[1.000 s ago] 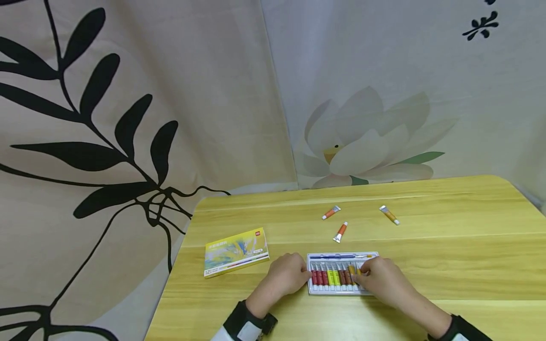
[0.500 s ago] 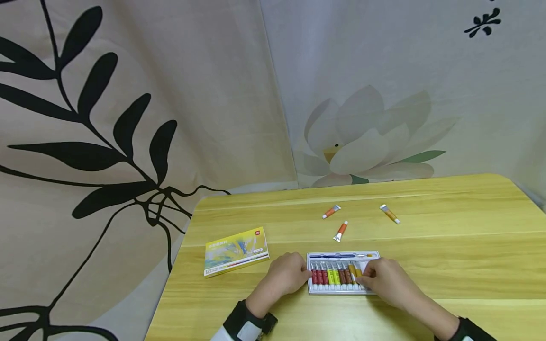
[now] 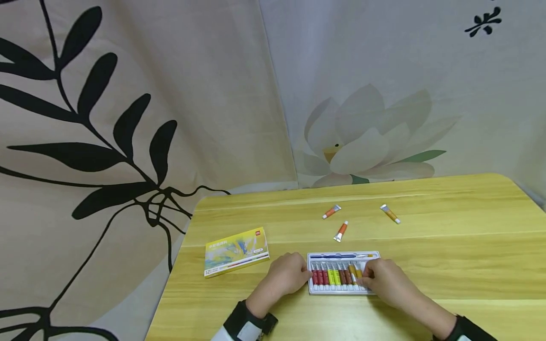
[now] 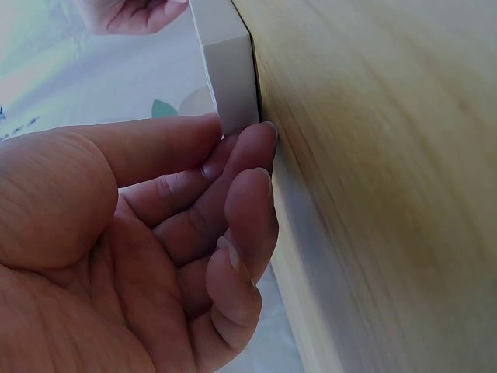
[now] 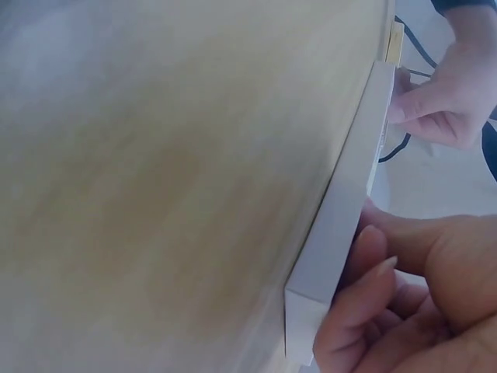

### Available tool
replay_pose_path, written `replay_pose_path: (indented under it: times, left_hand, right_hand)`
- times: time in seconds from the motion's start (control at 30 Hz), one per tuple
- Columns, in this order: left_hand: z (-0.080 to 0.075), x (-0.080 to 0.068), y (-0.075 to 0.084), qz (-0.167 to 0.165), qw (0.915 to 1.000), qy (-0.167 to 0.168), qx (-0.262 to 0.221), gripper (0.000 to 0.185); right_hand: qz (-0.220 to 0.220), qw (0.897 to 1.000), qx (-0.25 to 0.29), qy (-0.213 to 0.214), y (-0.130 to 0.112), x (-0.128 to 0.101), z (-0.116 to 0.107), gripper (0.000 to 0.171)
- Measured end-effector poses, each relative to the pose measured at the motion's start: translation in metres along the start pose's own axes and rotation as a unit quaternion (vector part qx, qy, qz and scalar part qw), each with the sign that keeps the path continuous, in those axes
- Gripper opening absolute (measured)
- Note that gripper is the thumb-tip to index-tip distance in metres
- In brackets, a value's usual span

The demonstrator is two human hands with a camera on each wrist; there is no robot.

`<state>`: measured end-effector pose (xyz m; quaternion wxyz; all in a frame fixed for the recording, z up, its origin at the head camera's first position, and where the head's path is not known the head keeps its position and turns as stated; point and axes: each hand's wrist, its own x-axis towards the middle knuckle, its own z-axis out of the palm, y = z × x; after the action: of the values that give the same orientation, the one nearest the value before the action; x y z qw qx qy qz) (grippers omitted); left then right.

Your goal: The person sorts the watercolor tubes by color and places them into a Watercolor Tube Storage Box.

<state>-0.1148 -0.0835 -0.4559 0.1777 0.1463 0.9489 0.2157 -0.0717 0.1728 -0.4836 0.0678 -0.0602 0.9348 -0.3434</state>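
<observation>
Both forearms reach forward from the lower edge of the head view, each with a dark band at the wrist. The left hand (image 3: 285,277) lies knuckles up with its fingers (image 4: 247,167) gently bent, and in the left wrist view the thumb and fingertips press together in a pinch. The right hand (image 3: 386,281) sits just to the right of it, also knuckles up, its fingers (image 5: 359,299) curled inward with the thumb stretched above them; the two hands are near each other but do not touch.
</observation>
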Motion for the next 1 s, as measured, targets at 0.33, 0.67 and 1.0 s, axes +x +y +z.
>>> replay_pose_path:
  times: [0.33,0.67,1.0]
  left_hand:
    - [0.002,0.0,-0.002,0.001,1.0,0.003,0.009,0.054]
    - [0.0,0.0,0.0,0.003,1.0,0.005,0.004,0.052]
    - [0.001,0.001,0.001,-0.004,0.9999,-0.005,0.008,0.051]
  right_hand:
    - [-0.022,1.0,0.01,-0.01,0.004,0.001,-0.002,0.032]
    - [-0.044,0.999,0.0,-0.001,0.002,0.007,-0.019,0.024]
    - [-0.076,0.987,-0.098,0.098,0.019,0.031,-0.048,0.014]
